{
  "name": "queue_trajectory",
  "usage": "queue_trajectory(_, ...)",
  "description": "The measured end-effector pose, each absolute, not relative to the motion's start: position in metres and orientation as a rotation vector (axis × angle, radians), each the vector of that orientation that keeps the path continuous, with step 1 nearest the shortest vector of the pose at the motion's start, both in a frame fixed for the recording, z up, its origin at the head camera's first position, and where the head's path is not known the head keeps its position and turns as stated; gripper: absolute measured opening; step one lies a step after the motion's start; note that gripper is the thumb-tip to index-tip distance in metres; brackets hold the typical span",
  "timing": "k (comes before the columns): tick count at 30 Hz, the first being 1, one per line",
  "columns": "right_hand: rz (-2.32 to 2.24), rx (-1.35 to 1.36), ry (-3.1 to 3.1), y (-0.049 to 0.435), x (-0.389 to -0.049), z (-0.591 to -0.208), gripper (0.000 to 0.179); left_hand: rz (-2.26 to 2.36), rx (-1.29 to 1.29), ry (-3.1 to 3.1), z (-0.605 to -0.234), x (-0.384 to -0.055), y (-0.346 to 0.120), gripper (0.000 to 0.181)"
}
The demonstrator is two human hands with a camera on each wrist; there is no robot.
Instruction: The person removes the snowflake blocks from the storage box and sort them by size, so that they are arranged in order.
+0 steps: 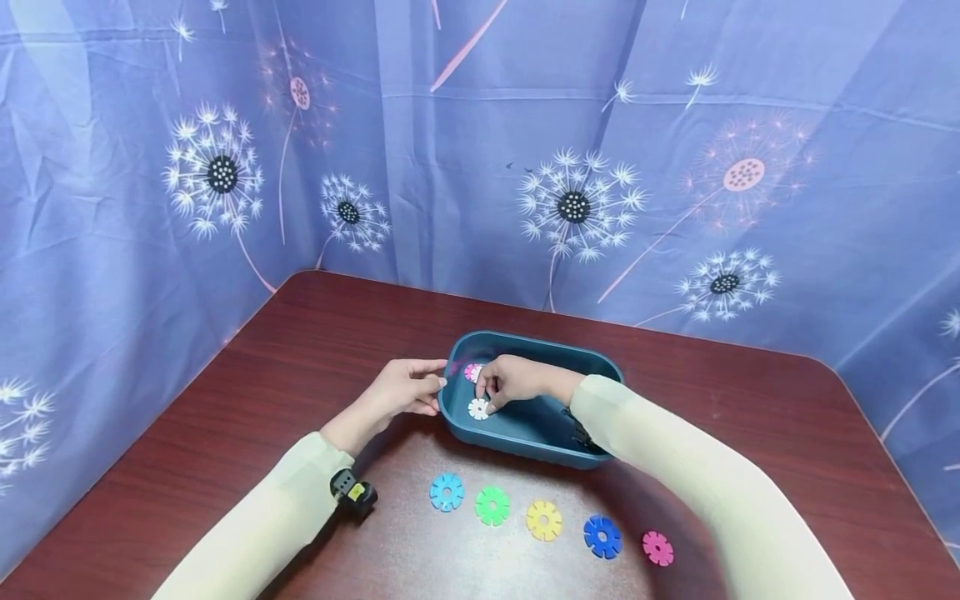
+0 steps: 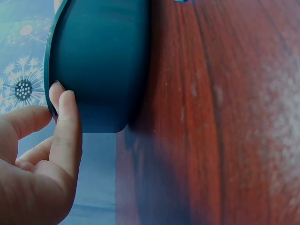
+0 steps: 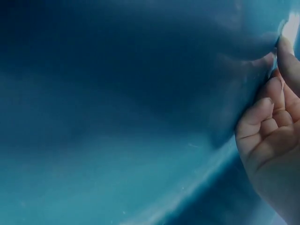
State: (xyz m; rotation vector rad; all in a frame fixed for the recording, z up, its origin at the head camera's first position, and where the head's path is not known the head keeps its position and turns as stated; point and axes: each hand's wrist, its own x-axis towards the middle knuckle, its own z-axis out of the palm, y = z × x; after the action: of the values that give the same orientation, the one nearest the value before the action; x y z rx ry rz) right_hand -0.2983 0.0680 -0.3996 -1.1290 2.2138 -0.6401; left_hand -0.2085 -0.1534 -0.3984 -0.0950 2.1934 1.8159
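A dark teal plastic bin (image 1: 540, 437) stands on the table. My left hand (image 1: 408, 386) grips its left end; in the left wrist view, thumb and fingers pinch the rim (image 2: 48, 61). My right hand (image 1: 517, 379) reaches inside the bin, its thumb and fingertips at the edge of a white notched disc (image 1: 477, 409), pinching it close to the bin's floor. Behind these fingers lies a pink notched disc (image 1: 471, 372), partly hidden, with something white beside it. In the right wrist view my right hand (image 3: 272, 122) is low against the bin's glossy inside, and the disc barely shows.
In front of the bin, a slanting row of notched discs lies on the table: light blue (image 1: 447, 492), green (image 1: 492, 506), yellow (image 1: 543, 521), dark blue (image 1: 602, 537) and pink (image 1: 657, 548). A blue dandelion-print curtain (image 1: 465, 167) hangs behind the reddish-brown table (image 1: 330, 333).
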Motion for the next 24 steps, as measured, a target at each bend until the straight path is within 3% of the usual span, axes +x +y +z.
queue_trajectory(14,-0.767,-0.929,2.234,0.076,-0.302,-0.393,0.012,1.795,-0.116,2.212,-0.398,-0.208,-0.152,0.048)
queue_trajectory(24,-0.78,-0.964,2.298,0.09,-0.29,-0.347,0.01,1.813,-0.101,2.194,-0.399,-0.209,-0.154,0.049)
